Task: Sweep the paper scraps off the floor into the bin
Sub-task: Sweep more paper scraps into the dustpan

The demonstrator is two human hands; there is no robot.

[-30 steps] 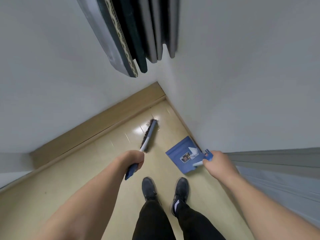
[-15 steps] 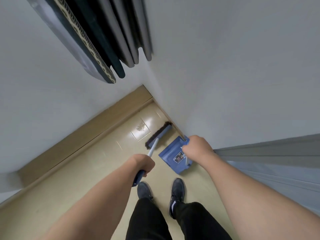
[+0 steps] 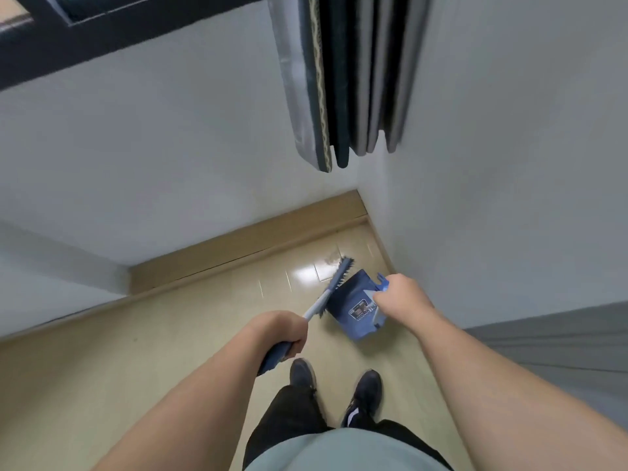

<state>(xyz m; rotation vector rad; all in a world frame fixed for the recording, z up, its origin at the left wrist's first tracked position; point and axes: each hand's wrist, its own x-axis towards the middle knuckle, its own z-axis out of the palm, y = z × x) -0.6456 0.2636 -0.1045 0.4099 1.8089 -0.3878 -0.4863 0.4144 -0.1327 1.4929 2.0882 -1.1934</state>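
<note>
Nearest the camera, a grey-green shirt front (image 3: 343, 450) fills the bottom edge and is cut off by the frame. Below it, two black trouser legs (image 3: 292, 413) end in two dark shoes (image 3: 365, 392) standing on the beige tiled floor (image 3: 136, 362). Two bare forearms enter from the lower corners; both elbows are out of frame.

The left hand (image 3: 282, 331) is curled tight round the dark blue grip of one broom (image 3: 334, 283). The fingertips wrap under the handle and are mostly hidden. The pale shaft runs up and to the right from the fist to the brush head, which lies against the near left edge of the dustpan. The bristles are blurred.

The right hand (image 3: 402, 297) is closed on the handle of one blue dustpan (image 3: 353, 307). The hand covers most of the handle, so the finger positions cannot be told exactly. A label shows on the pan, its text too small to read. Whether the pan touches the floor cannot be told.

Just beyond the brush head, a small pale smudge (image 3: 333, 256) lies on the tile near the room corner; it is too blurred to identify as paper scraps, and no count is possible. No bin shows.

Further out, a wooden skirting board (image 3: 238, 246) meets two white walls (image 3: 153, 147). One grey curtain (image 3: 350, 79) hangs in the corner, cut off at the top. A dark window frame (image 3: 85, 39) crosses the upper left.
</note>
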